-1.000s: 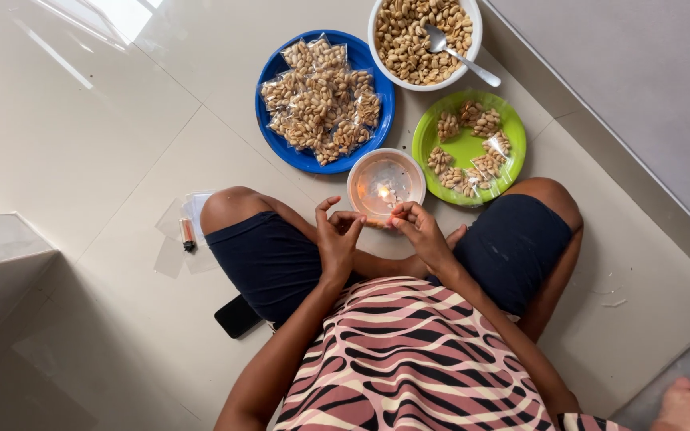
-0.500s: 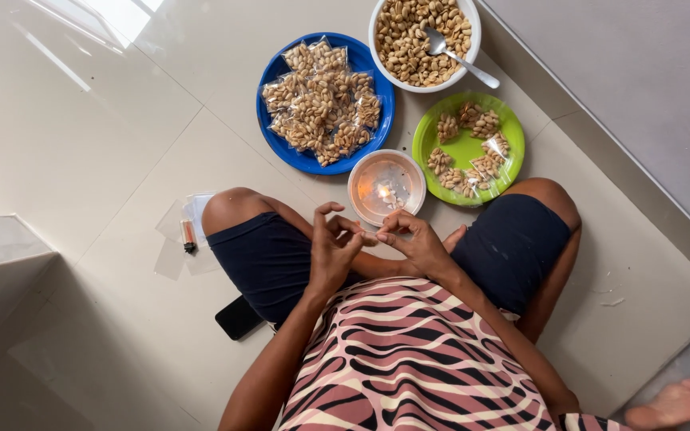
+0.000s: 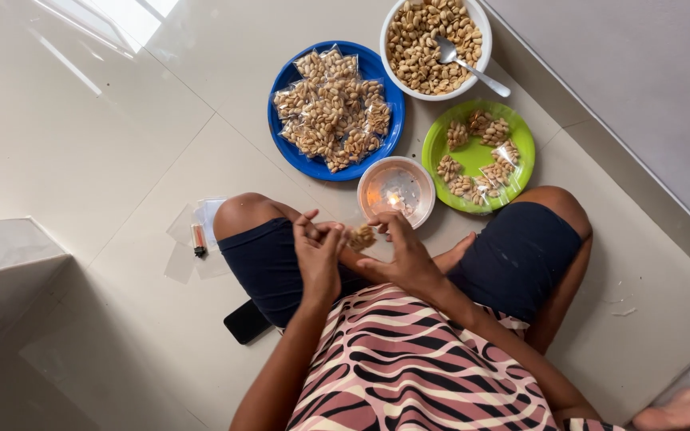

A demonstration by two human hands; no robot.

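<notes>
1. The pale tiled floor (image 3: 105,160) takes up most of the room, and a person sits cross-legged on it in dark shorts and a striped top.
2. Ahead of the knees lies a blue plate (image 3: 285,80) heaped with small sealed packets of peanuts.
3. To its right, touching it, stands a white bowl (image 3: 481,24) full of loose peanuts, with a metal spoon (image 3: 473,70) resting in it, handle over the rim.
4. Below the bowl sits a green plate (image 3: 473,152) carrying a few more filled packets.
5. Between the two plates, just in front of the shins, is a small clear bowl (image 3: 377,187) with a lit flame inside.
6. The left hand (image 3: 319,257) and the right hand (image 3: 405,254) are close together over the lap, fingertips pinched on one small packet of peanuts (image 3: 361,237) held between them, just short of the flame bowl.
7. A dark phone (image 3: 247,321) pokes out beside the left thigh.
8. Beside the left knee, a lighter (image 3: 199,239) lies on some empty clear bags (image 3: 181,263).
</notes>
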